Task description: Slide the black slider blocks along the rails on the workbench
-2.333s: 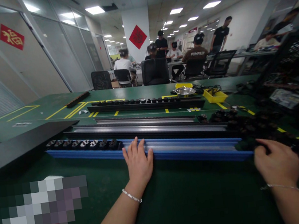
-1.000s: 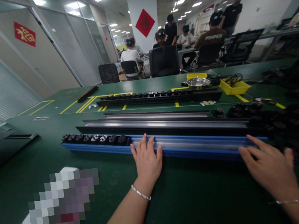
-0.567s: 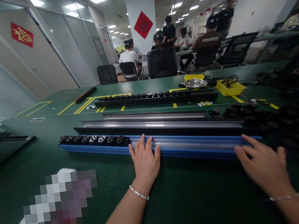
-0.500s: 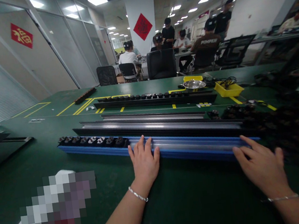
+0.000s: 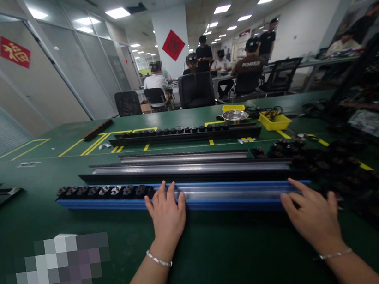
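A long blue rail (image 5: 218, 201) with a silvery channel lies across the green table (image 5: 226, 258) in front of me. Several black socket modules (image 5: 105, 191) sit in its left part. My left hand (image 5: 166, 217) rests flat on the rail's near edge, just right of the last module, fingers stretched out. My right hand (image 5: 313, 219) lies open at the rail's right end, fingers spread, beside a heap of black socket modules (image 5: 339, 166).
Behind the blue rail lie a black rail (image 5: 186, 168) and a further black strip filled with sockets (image 5: 185, 135). A yellow tray (image 5: 274, 121) and a metal bowl (image 5: 235, 115) stand at the back. A dark rack (image 5: 374, 89) is at right. People sit at far desks.
My right hand went from a closed grip in the heap of modules to lying open at the rail's right end. My left hand stayed on the rail. The view shifted.
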The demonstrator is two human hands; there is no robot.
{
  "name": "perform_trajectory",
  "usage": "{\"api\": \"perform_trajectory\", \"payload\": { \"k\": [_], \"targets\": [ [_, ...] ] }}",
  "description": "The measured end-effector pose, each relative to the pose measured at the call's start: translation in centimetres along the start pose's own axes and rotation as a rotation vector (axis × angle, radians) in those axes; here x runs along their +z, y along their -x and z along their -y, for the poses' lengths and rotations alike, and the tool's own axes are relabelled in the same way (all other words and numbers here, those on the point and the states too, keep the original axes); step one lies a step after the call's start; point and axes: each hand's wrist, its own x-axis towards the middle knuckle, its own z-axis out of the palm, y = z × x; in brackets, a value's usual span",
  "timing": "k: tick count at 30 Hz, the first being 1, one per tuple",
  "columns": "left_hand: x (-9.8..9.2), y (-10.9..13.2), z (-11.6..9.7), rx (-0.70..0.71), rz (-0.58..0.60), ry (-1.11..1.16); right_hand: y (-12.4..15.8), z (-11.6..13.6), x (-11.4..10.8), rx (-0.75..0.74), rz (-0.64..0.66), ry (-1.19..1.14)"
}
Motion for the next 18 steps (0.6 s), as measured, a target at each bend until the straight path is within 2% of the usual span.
{"api": "perform_trajectory", "payload": {
  "k": [11, 18],
  "targets": [
    [-0.1, -0.2, 0.6, 0.012, 0.011, 0.029, 0.2, 0.5, -0.4, 0.017, -0.009, -0.046],
    [-0.4, -0.7, 1.1, -0.142, -0.068, -0.008, 0.3, 0.6, -0.4, 0.004, -0.029, -0.07]
  ]
}}
